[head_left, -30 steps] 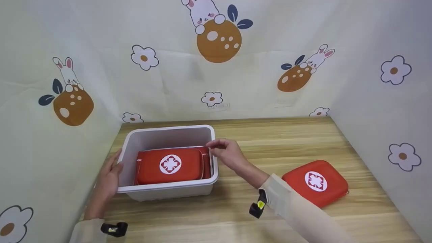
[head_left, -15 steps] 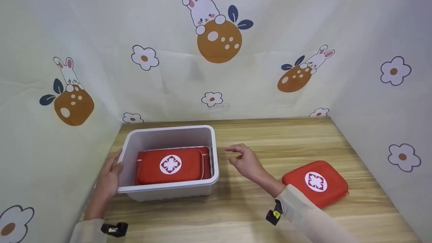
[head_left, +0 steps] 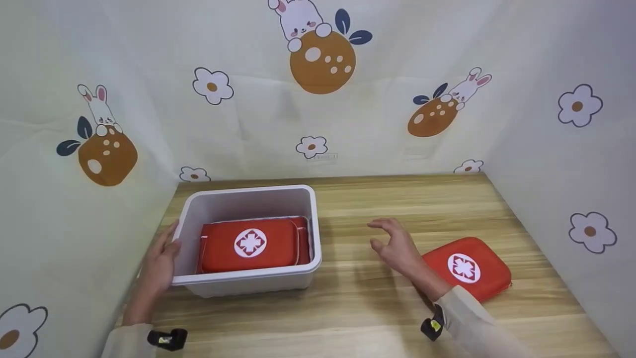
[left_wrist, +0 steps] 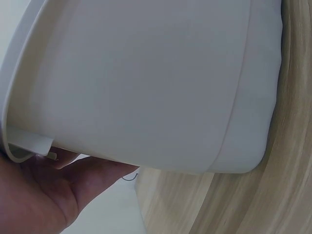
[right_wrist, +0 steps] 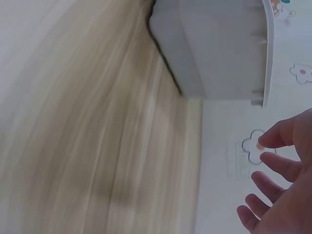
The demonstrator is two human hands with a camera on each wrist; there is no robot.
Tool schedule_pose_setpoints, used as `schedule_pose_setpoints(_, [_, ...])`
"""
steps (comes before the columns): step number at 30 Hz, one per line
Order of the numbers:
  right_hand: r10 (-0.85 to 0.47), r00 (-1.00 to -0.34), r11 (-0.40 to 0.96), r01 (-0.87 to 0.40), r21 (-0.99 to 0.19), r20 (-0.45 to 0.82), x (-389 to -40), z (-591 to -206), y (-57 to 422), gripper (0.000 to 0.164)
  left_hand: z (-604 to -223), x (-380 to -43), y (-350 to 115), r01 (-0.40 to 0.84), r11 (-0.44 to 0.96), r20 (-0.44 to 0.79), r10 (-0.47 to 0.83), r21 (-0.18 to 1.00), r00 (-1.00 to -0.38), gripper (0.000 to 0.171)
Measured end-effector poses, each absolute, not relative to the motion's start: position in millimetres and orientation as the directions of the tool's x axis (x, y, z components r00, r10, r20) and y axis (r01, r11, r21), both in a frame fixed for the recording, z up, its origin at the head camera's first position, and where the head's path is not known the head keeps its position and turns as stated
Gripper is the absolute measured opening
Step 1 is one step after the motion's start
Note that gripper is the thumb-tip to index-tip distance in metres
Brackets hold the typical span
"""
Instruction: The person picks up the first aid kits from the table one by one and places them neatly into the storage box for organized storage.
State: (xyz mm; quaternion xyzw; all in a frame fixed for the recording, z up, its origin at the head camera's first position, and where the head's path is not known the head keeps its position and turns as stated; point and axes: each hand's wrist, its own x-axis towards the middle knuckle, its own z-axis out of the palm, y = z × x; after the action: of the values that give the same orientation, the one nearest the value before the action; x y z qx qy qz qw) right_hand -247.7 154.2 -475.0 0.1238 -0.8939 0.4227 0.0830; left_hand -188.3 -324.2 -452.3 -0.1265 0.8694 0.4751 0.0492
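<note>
A light grey plastic bin (head_left: 248,282) stands at the left of the tabletop. Inside it lies a red first-aid case (head_left: 218,248) with a white cross emblem, on top of more red items partly hidden beneath. My left hand (head_left: 160,263) holds the bin's left side, just below the rim; in the left wrist view, its fingers (left_wrist: 100,178) lie against the outer wall. My right hand (head_left: 400,251) is in the air between the bin and a second red first-aid case (head_left: 477,263), its fingers parted and loosely bent around nothing. The right forearm overlaps that case's left edge.
The wood-grain tabletop (head_left: 348,199) is enclosed at the back and sides by a pale curtain (head_left: 248,124) printed with rabbits, oranges and flowers. The left curtain side comes close to the bin and the left arm.
My right hand has left the bin's right rim and moved right, toward the second case. The left hand, bin and both first-aid cases have stayed in place.
</note>
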Motion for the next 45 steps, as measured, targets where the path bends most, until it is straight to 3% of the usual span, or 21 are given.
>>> schedule_pose_setpoints(9, [-0.113,-0.937,0.661,-0.319,-0.68,0.33,-246.7,-490.9,195.8,0.038,-452.7,-190.5,-323.7,-0.255,0.522,-0.192,-0.174,0.814,-0.966,0.057])
schedule_pose_setpoints(16, [-0.077,-0.955,0.728,-0.25,-0.638,0.286,-241.7,-501.4,224.1,0.047,-453.5,-190.2,-323.7,-0.26,0.517,-0.204,-0.164,0.816,-0.965,0.057])
schedule_pose_setpoints(22, [-0.046,-0.96,0.785,-0.205,-0.585,0.276,-238.2,-502.6,249.6,0.046,-452.8,-191.0,-323.1,-0.27,0.511,-0.212,-0.171,0.816,-0.962,0.057])
schedule_pose_setpoints(36, [0.05,-0.989,0.842,-0.031,-0.539,0.136,-231.8,-501.4,314.6,0.051,-454.0,-189.2,-326.0,-0.247,0.509,-0.196,-0.153,0.824,-0.969,0.057])
schedule_pose_setpoints(45, [0.088,-0.996,0.852,0.085,-0.517,-0.019,-234.7,-496.5,339.4,0.064,-454.2,-189.7,-326.8,-0.265,0.513,-0.212,-0.161,0.817,-0.964,0.057])
